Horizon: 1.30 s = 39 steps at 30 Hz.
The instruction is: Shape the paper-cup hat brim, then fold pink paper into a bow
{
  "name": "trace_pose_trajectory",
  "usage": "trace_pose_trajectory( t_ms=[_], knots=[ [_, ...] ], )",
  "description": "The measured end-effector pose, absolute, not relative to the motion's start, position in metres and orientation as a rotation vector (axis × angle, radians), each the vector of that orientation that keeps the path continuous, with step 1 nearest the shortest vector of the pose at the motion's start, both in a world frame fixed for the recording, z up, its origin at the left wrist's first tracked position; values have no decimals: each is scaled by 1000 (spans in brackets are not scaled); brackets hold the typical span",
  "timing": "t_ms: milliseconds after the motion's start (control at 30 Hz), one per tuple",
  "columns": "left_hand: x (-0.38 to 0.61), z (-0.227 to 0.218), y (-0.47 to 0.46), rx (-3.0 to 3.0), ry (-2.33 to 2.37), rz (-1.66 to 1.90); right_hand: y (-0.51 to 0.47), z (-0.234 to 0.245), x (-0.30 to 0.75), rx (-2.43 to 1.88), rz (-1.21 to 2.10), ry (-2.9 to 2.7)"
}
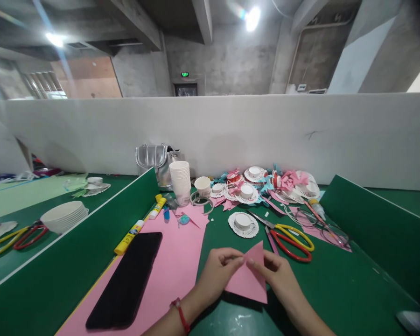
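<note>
- While the pink paper piece [248, 277] lies on the green table [336, 289] close to the person, both hands are on it
- The left hand [217, 273] has its fingertips pressed together, pinching the paper by its top left edge
- The right hand [278, 273] pinches the same paper just beside the top point, thumb and fingers tight on the edge
- The paper looks folded into a pointed shape, with its point up between the two hands
- I think the paper is very light and thin, so it will bend and crease fast, and it could tear if pulled hard
- It looks best to hold it by the edges and corners with soft fingertips, and to press flat along a fold
- A big pink sheet [175, 266] lies to the left, with a black phone [128, 280] on top of it
- Scissors [290, 238] with red and yellow handles lie just behind the right hand
- A glue stick [129, 235] lies by the edge of the big sheet
- A stack of paper cups [180, 182] stands farther back, near paper cup crafts [243, 224] and pink scraps
</note>
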<state>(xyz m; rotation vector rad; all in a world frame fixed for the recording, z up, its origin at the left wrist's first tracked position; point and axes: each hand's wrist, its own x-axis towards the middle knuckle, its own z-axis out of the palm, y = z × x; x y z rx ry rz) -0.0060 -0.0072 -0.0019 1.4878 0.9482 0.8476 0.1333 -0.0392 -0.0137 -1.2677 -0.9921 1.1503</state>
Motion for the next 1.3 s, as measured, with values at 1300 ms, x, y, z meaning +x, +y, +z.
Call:
trace_pose_trajectory(
  t_ms=[1300],
  knots=[
    [-7,2,-17,1801,939,680,-38,-2,154,-1476,870,-1072]
  ],
)
